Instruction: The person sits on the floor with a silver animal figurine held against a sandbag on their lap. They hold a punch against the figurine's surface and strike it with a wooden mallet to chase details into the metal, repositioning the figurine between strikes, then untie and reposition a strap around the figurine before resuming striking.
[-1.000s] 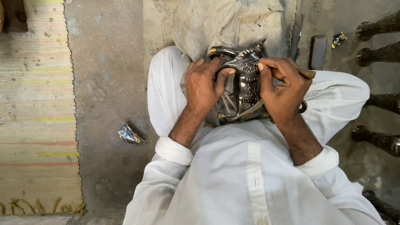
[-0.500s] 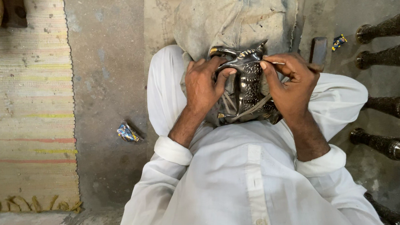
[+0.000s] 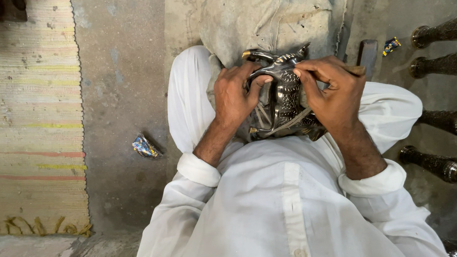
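A dark engraved metal animal figure (image 3: pixel 284 104) with horns rests in my lap, against a dusty grey cloth pad (image 3: pixel 276 11). My left hand (image 3: pixel 236 94) grips its left side, thumb pressed on the body. My right hand (image 3: pixel 333 94) holds a thin wooden-handled tool (image 3: pixel 355 70) with its tip against the top of the figure. I wear white sleeves and a white shirt.
Several dark engraved metal legs (image 3: pixel 451 29) lie on the concrete floor at the right. A small dark block (image 3: pixel 368 53) and a blue wrapper (image 3: pixel 391 46) lie beside them. Another crumpled wrapper (image 3: pixel 145 147) sits at the left, near a striped woven mat (image 3: pixel 21 119).
My right hand has shifted slightly up and right along the figure with the tool. The left hand keeps its grip.
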{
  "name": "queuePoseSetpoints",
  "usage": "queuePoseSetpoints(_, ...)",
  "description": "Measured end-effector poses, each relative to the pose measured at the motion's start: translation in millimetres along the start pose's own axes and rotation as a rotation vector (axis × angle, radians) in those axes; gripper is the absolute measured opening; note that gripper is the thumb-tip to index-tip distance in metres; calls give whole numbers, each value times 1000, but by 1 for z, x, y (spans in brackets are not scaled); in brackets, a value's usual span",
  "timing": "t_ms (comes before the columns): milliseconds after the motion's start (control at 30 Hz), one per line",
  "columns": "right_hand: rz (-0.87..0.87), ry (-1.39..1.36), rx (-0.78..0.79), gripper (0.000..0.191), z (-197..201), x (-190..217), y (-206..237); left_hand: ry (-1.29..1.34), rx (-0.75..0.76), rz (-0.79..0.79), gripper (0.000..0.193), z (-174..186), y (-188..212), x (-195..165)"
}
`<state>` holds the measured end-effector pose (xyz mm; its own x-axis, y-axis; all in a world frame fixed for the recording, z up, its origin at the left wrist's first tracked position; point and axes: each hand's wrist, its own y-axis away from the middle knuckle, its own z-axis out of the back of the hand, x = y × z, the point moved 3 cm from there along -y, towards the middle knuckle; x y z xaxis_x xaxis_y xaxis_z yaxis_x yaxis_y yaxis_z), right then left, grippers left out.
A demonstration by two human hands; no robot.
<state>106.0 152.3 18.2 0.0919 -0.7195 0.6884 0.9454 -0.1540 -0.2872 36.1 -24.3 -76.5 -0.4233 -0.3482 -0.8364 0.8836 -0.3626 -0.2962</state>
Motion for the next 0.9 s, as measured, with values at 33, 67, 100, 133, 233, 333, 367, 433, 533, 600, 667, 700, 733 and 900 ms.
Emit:
queuePoseSetpoints(33,10,14,8,13,0,-1,-1,-3,7,10,28,0,0,0)
queuePoseSetpoints(67,19,30,14,13,1,-2,-2,-5,15,18,27,-1,0,1)
queuePoseSetpoints(100,18,26,22,13,1,-3,-3,-3,30,37,28,-1,-1,1)
queuePoseSetpoints(133,18,23,31,14,2,-3,-4,-1,44,57,29,-2,-1,2)
queuePoseSetpoints(233,33,11,50,13,3,-5,-6,2,28,49,30,-2,-1,2)
queuePoseSetpoints(333,39,2,71,11,5,-8,-7,0,-4,7,30,-1,-1,1)
queuePoseSetpoints(367,37,-1,79,11,5,-9,-7,-2,-13,-8,31,0,-1,1)
queuePoseSetpoints(433,7,2,91,9,5,-12,-8,-19,3,0,31,-1,-1,2)
queuePoseSetpoints(533,-92,-86,95,7,5,-19,-9,-17,8,-5,31,-1,-2,3)
queuePoseSetpoints(600,-119,-112,100,7,6,-20,-10,-10,12,-2,32,-2,-2,4)
queuePoseSetpoints(667,-90,-80,115,8,7,-19,-11,-12,22,16,33,-2,-1,4)
queuePoseSetpoints(700,-104,-63,120,8,7,-19,-11,-10,19,12,32,-2,-1,4)
queuePoseSetpoints(733,-116,-46,126,8,7,-18,-12,-8,15,7,32,-2,-1,4)
queuePoseSetpoints(900,-41,-31,171,9,12,-12,-19,-5,12,-4,33,-1,-1,4)
